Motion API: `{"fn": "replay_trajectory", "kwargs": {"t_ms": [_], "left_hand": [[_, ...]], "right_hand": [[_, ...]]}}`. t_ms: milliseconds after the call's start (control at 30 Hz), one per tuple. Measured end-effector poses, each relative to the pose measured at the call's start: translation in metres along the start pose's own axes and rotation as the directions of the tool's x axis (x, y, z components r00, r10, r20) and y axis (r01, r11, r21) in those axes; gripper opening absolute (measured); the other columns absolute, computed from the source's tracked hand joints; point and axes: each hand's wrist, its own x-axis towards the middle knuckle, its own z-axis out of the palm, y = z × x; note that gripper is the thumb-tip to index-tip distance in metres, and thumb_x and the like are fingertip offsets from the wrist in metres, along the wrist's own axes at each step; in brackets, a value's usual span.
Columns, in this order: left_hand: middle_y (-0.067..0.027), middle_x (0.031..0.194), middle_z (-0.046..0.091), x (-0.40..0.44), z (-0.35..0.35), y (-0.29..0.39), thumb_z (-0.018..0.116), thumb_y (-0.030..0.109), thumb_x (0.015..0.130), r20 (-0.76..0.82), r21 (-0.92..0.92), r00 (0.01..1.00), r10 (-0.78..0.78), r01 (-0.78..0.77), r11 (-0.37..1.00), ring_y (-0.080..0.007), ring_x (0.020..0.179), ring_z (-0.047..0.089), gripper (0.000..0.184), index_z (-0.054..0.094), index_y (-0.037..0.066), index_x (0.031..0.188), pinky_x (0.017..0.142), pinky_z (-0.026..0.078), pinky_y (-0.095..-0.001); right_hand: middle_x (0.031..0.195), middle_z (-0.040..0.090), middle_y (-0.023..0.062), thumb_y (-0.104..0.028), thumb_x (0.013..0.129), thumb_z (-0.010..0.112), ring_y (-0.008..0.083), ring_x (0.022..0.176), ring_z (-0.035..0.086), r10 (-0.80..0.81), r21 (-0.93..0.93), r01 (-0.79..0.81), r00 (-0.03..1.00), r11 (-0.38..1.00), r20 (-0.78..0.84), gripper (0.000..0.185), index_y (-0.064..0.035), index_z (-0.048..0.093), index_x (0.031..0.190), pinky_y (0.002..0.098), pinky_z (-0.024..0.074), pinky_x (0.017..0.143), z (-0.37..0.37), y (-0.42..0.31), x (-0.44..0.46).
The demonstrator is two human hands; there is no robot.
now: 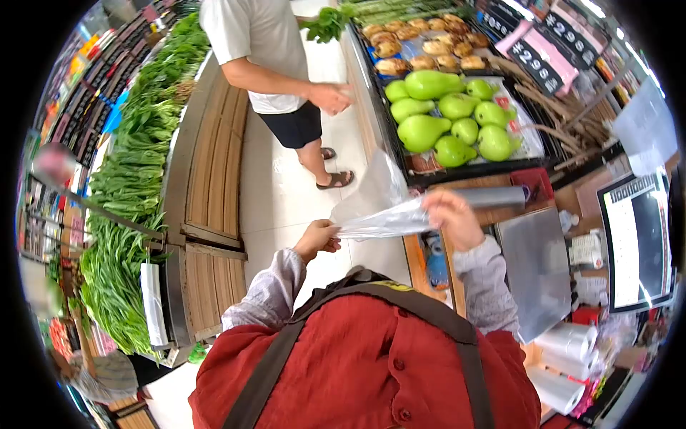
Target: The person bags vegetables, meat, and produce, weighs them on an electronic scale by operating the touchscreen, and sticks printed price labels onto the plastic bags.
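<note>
A clear plastic bag [379, 220] is stretched between my two hands in front of my chest. My left hand [316, 240] pinches its left end, fingers closed. At the other end, my right hand [454, 218] grips the film with bent fingers. Behind my right hand lies a grey roll [493, 196], which looks like a roll of bags; whether the held bag is still joined to it is hard to see. Just beyond the bag, several green gourds [457, 107] rest in a black-edged display bin.
Another person [275, 71] stands ahead in the aisle holding leafy greens [327, 25]. Left is a long shelf of leafy vegetables [125, 179]. To my right are a flat metal plate [532, 268], a screen [636, 239] and plastic rolls [561, 365]. Price signs [539, 57] hang above.
</note>
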Motion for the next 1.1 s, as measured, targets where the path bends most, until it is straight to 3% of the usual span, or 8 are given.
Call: {"fn": "replay_trajectory", "kwargs": {"t_ms": [167,233,300,367,433,500,700,1100], "left_hand": [[-0.0021,0.077,0.054,-0.024,-0.016,0.042,0.039,0.016,0.096,-0.008,-0.877,0.961,0.275,-0.139,0.461,-0.0128,0.062,0.053,0.017,0.052,0.005,0.096,0.059,0.049,-0.0269],[-0.0005,0.068,0.048,-0.083,-0.008,0.096,0.045,0.018,0.095,-0.170,-0.741,0.794,0.584,-0.494,0.455,-0.0110,0.058,0.047,0.015,0.049,0.005,0.088,0.055,0.043,-0.0232],[-0.0012,0.065,0.048,-0.146,0.030,0.145,0.051,0.020,0.092,-0.727,0.118,0.165,0.666,-0.926,0.358,-0.0117,0.059,0.049,0.017,0.047,0.005,0.083,0.056,0.042,-0.0216],[-0.0025,0.069,0.051,-0.160,0.031,0.139,0.054,0.018,0.088,-0.486,0.589,-0.148,0.862,-0.783,0.198,-0.0130,0.061,0.050,0.016,0.050,0.002,0.089,0.055,0.042,-0.0244],[-0.0039,0.072,0.053,-0.096,0.029,0.095,0.058,0.015,0.084,-0.244,0.475,0.627,0.740,-0.588,0.655,-0.0142,0.064,0.052,0.021,0.052,-0.001,0.096,0.055,0.042,-0.0273],[-0.0053,0.076,0.056,-0.032,0.023,0.039,0.061,0.013,0.081,-0.169,0.201,0.949,0.267,-0.232,0.952,-0.0155,0.066,0.053,0.028,0.055,-0.004,0.102,0.055,0.042,-0.0301],[-0.0003,0.081,0.053,-0.053,0.028,0.050,0.059,0.005,0.080,-0.245,-0.345,0.849,0.468,-0.527,0.777,-0.0049,0.061,0.043,0.032,0.053,0.003,0.111,0.054,0.036,-0.0200],[-0.0168,0.116,0.053,-0.007,-0.007,0.075,0.068,0.009,0.069,-0.203,0.114,0.894,0.399,-0.383,0.917,-0.0142,0.062,0.055,0.071,0.037,-0.007,0.131,0.048,0.043,-0.0254]], "right_hand": [[0.078,0.051,0.0039,-0.004,0.082,0.055,0.0137,0.067,0.049,-0.085,-0.740,0.364,0.918,0.566,0.387,0.034,-0.0017,0.053,0.116,0.0251,0.0406,0.057,0.001,0.028,0.012],[0.084,0.051,0.0085,-0.005,0.082,0.055,0.0171,0.072,0.050,-0.519,-0.853,0.389,0.838,0.348,0.170,0.040,0.0008,0.049,0.121,0.0257,0.0425,0.061,0.023,-0.025,0.011],[0.091,0.052,0.0110,-0.007,0.083,0.054,0.0200,0.074,0.052,-0.759,-0.821,0.451,0.651,0.352,0.032,0.043,0.0008,0.047,0.125,0.0277,0.0432,0.060,0.053,-0.085,-0.017],[0.096,0.053,0.0138,-0.008,0.083,0.054,0.0227,0.073,0.055,-0.721,-0.854,0.435,0.684,0.287,0.106,0.042,-0.0004,0.048,0.124,0.0305,0.0452,0.060,0.048,-0.066,-0.005],[0.107,0.056,0.0194,-0.011,0.082,0.052,0.0282,0.072,0.060,-0.615,-0.907,0.395,0.754,0.146,0.229,0.041,-0.0029,0.051,0.122,0.0360,0.0492,0.062,0.034,-0.018,0.017],[0.110,0.059,0.0221,-0.007,0.077,0.052,0.0346,0.087,0.061,0.114,-0.992,0.117,0.986,0.040,0.121,0.032,-0.0035,0.060,0.108,0.0397,0.0502,0.076,0.016,0.050,0.050],[0.100,0.063,0.0191,-0.016,0.074,0.060,0.0258,0.087,0.062,0.093,-0.683,-0.040,0.995,0.730,0.042,0.038,-0.0049,0.060,0.111,0.0313,0.0468,0.079,0.010,0.073,0.031],[0.107,0.062,0.0203,-0.016,0.073,0.066,0.0248,0.097,0.061,-0.105,-0.593,0.085,0.994,0.801,0.000,0.050,0.0082,0.054,0.116,0.0315,0.0463,0.085,0.008,0.052,0.105]]}}
